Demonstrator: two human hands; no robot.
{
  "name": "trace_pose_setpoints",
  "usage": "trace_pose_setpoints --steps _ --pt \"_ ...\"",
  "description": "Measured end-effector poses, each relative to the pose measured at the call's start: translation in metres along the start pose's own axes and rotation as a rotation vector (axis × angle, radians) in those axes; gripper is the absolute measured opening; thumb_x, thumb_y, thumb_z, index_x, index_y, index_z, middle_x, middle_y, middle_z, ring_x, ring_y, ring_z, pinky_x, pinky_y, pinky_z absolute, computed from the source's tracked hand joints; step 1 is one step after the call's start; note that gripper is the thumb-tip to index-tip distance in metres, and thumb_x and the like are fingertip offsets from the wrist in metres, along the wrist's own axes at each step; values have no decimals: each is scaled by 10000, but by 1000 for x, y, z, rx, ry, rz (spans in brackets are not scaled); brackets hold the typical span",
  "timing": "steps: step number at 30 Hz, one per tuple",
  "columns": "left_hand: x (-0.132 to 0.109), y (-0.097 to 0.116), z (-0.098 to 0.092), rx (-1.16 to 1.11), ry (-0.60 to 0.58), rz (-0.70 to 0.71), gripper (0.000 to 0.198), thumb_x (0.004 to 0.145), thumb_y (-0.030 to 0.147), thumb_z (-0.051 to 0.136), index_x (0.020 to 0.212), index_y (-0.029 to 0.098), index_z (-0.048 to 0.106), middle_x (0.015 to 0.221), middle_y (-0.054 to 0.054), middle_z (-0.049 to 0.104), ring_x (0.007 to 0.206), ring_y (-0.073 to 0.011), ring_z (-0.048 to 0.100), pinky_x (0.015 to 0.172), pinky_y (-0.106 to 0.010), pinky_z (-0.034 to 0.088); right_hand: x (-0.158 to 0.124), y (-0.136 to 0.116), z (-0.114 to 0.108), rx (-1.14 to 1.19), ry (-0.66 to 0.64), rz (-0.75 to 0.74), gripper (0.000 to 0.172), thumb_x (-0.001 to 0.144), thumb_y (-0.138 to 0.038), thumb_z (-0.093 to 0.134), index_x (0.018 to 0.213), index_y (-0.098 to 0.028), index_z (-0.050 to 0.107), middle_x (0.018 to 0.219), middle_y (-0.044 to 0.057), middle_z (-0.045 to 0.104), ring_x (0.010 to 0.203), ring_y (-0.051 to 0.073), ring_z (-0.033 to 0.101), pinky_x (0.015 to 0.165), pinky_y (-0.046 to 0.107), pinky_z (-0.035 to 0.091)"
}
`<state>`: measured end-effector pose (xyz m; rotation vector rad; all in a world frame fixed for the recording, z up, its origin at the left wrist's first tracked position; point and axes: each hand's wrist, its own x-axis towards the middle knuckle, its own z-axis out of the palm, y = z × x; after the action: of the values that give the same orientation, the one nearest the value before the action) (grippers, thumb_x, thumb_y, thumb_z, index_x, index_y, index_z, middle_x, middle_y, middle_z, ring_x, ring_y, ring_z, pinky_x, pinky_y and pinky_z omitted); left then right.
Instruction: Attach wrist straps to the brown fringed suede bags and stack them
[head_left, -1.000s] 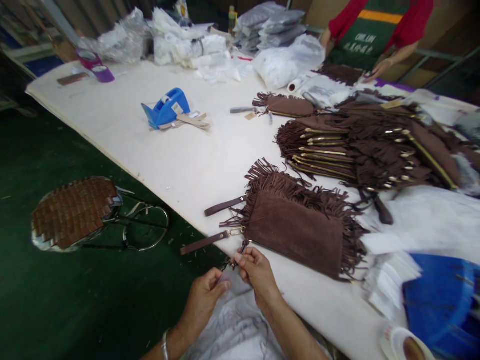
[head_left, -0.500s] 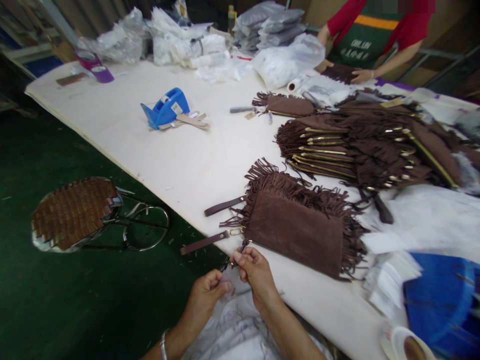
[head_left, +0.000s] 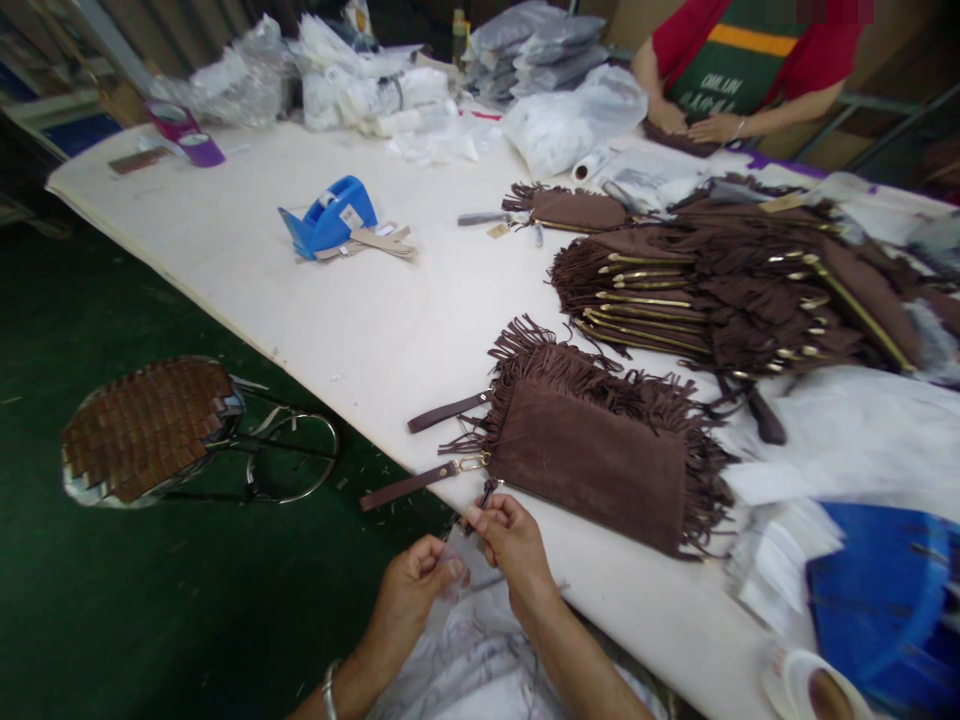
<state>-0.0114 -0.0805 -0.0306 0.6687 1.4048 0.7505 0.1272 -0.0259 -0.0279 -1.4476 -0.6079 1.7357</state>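
Note:
At the near table edge lies a dark brown fringed pouch point(head_left: 592, 465), its zip along the near side. My right hand point(head_left: 517, 550) pinches the dark zip pull point(head_left: 489, 490) hanging from the pouch's left corner. A small clear plastic piece point(head_left: 459, 555) is pinched between thumb and finger of my left hand point(head_left: 411, 592), close beside the pull. Whether the plastic goes around the pull or only touches it, I cannot tell. A brown wrist strap point(head_left: 409, 485) with a gold clasp sticks out past the table edge, and a second strap point(head_left: 448, 411) lies behind it.
A pile of brown fringed pouches point(head_left: 675, 290) lies behind at right. A blue tape dispenser point(head_left: 330, 215) stands on the white table point(head_left: 262, 280). A blue container point(head_left: 877, 600) and tape roll point(head_left: 814, 690) are near right. A stool point(head_left: 150, 425) stands left. A co-worker point(head_left: 735, 75) stands across.
The clear plastic piece now shows higher and more spread out, in front of the dark pull's end. Across the table, the co-worker's hands have come closer together over a brown item.

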Motion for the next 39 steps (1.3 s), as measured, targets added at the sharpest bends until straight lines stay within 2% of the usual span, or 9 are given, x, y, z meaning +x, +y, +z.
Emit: trace_pose_setpoints --steps 4,8,14,17,20,24,31,35,39 --pt "3 1 4 -3 10 20 275 721 416 696 737 158 603 702 -44 683 633 -177 607 590 -264 460 1 1 -2 -45 5 -10 413 636 -475 754 678 -211 440 428 -112 448 299 27 268 319 170 153" --pt "4 4 10 -39 -10 45 289 744 432 675 756 151 612 707 -46 677 647 -184 611 580 -269 475 2 1 -4 -126 44 -7 399 645 -488 739 685 -216 450 411 -117 431 276 41 295 302 176 173" --pt "6 10 17 -28 29 34 316 748 462 665 757 151 611 701 -43 672 633 -176 593 571 -265 471 0 -1 -10 -348 28 -64 379 771 -563 603 653 -226 475 367 -92 431 271 85 375 315 196 228" --pt "8 14 19 -9 49 39 357 732 504 668 738 151 614 681 -39 661 605 -170 582 561 -260 453 -6 -8 -16 -501 -9 -149 357 853 -539 508 676 -230 530 385 -59 497 306 114 448 355 213 291" --pt "10 18 21 33 60 78 385 737 530 653 721 146 626 666 -41 656 579 -162 562 552 -254 432 -14 -11 -24 -588 -25 -214 256 875 -457 510 767 -238 587 534 -26 631 359 121 507 400 227 334" --pt "17 22 23 31 32 74 377 749 521 638 730 144 637 659 -39 655 586 -168 563 534 -250 423 -17 -6 -34 -546 -45 -182 204 863 -408 530 774 -238 597 626 -9 667 360 115 507 382 231 329" --pt "35 33 24 92 -1 71 327 760 452 626 689 133 631 605 -28 616 551 -152 522 551 -257 386 -12 -3 -31 -423 -107 -61 357 851 -532 496 737 -204 578 620 20 676 299 89 433 319 210 284" --pt "39 40 27 129 -10 102 298 761 417 627 696 127 644 626 -17 597 607 -156 518 597 -259 383 -10 0 -28 -311 -104 -33 408 816 -596 517 741 -196 551 578 17 666 289 78 404 317 198 252" --pt "41 44 30 147 -58 84 314 769 429 614 687 126 625 599 -1 557 573 -140 472 560 -251 334 -6 9 -30 -168 -79 -24 423 785 -610 546 730 -191 526 517 -1 636 279 56 337 315 186 196"
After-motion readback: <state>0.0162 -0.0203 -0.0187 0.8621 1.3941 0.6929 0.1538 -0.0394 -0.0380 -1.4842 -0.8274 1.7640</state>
